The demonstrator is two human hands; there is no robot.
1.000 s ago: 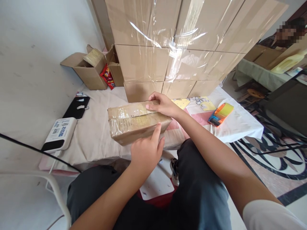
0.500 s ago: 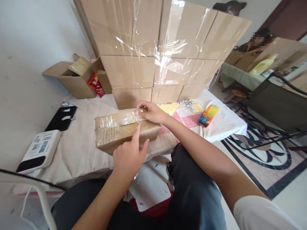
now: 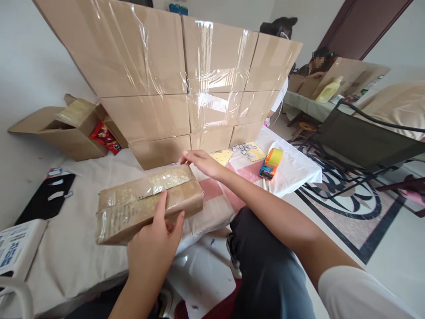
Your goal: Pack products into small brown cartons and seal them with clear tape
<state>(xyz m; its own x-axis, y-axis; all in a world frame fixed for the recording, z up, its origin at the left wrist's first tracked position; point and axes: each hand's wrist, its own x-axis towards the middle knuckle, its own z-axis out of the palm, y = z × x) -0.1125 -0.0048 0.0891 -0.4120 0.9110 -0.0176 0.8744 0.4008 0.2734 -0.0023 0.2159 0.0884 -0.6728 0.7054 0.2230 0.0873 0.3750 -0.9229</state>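
Note:
A taped cardboard box (image 3: 126, 215) lies on the cloth-covered table in front of me, shiny clear tape along its top seam. My left hand (image 3: 152, 241) is at its near side, the index finger stretched onto the top near the seam and the thumb spread apart. The other left fingers are partly hidden. My right hand (image 3: 202, 164) hovers by the box's far right corner, fingers loosely bent and apart, with nothing visible in them. Whether it touches the box I cannot tell. To the right lies an orange and blue tape dispenser (image 3: 270, 164) with a yellowish roll.
Stacked boxes under clear film (image 3: 159, 115) rise behind the box. At left are an opened carton (image 3: 71, 139), a red snack packet (image 3: 105, 137), a black pad (image 3: 46, 197) and a white device (image 3: 20, 248). A folding chair (image 3: 365, 141) and another person (image 3: 310, 66) are at right.
My view has swung, so the table items sit further left and the box appears nearer. My right hand has slid off the box's top seam towards its far right corner. The left index finger stays on top.

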